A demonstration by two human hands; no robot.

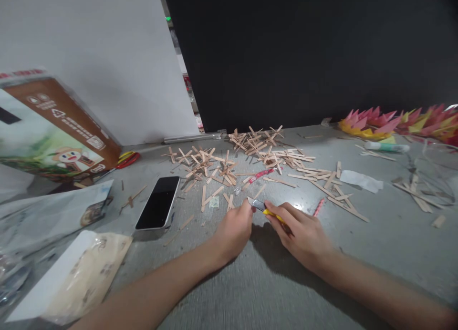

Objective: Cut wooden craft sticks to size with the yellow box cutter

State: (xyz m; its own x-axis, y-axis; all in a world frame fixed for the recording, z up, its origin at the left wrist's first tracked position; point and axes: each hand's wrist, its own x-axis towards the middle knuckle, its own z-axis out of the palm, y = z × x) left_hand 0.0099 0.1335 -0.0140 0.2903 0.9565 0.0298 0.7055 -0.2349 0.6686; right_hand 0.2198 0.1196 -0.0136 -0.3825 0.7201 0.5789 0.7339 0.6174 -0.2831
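My right hand (304, 232) is closed round a yellow utility knife (266, 211), whose metal tip points left. My left hand (234, 230) is curled shut right at that tip, its fingertips pinching at the blade end; whether it grips the knife or a small piece there is hidden. Both hands rest on the grey table (272, 282) near its middle. Just beyond them lie heaps of short wooden craft sticks (250, 158), many glued into crosses.
A black phone (158, 208) lies left of my hands. A brown printed box (53, 129) and plastic bags (53, 215) fill the left side. Pink and yellow paper shapes (397, 120), a glue stick (386, 147) and clear plastic sit at the right. A black panel stands behind.
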